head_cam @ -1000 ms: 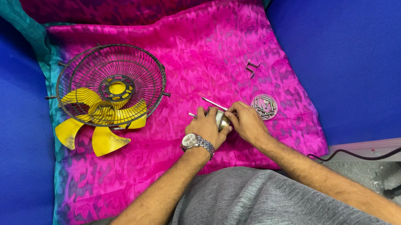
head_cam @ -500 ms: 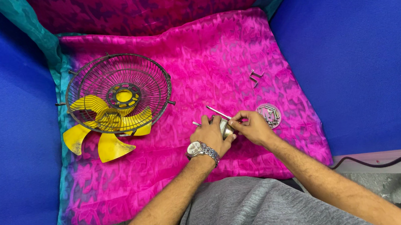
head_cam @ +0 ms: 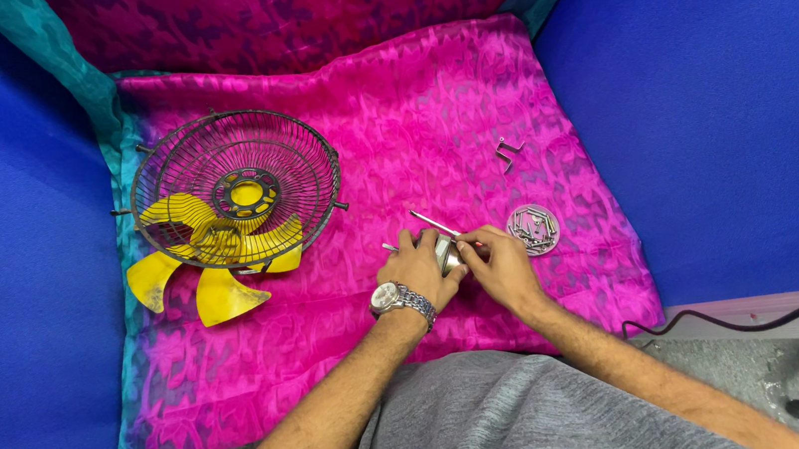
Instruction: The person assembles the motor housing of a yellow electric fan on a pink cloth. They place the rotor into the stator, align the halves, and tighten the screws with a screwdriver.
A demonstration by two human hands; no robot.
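1. Gripping a small silver metal part (head_cam: 445, 249), the left hand (head_cam: 417, 275) has its fingers curled tight round it, holding it just above the pink cloth (head_cam: 407, 113) that covers the tabletop.
2. Over on the other side, the right hand (head_cam: 496, 266) pinches a thin metal rod (head_cam: 435, 223) between thumb and fingertips; the rod slants up and away from the fingers, its near end meeting the silver part.
3. To do this well, I'd say keep the left hand clamped and unmoving, so the part cannot turn while the rod is worked.
4. Keep the rod in line with the part; a tilt looks likely to make it slip off.
5. Just beyond the right fingertips lies a round silver plate (head_cam: 531, 228) with small bits of hardware on it, close enough to knock, so the elbow wants to stay tucked.
6. Further out from the fingers sits a small bent clip (head_cam: 510, 152).
7. Well off past the left fingers rests a wire fan guard (head_cam: 235, 188) over a yellow fan blade (head_cam: 210, 276), both apart from the hands.
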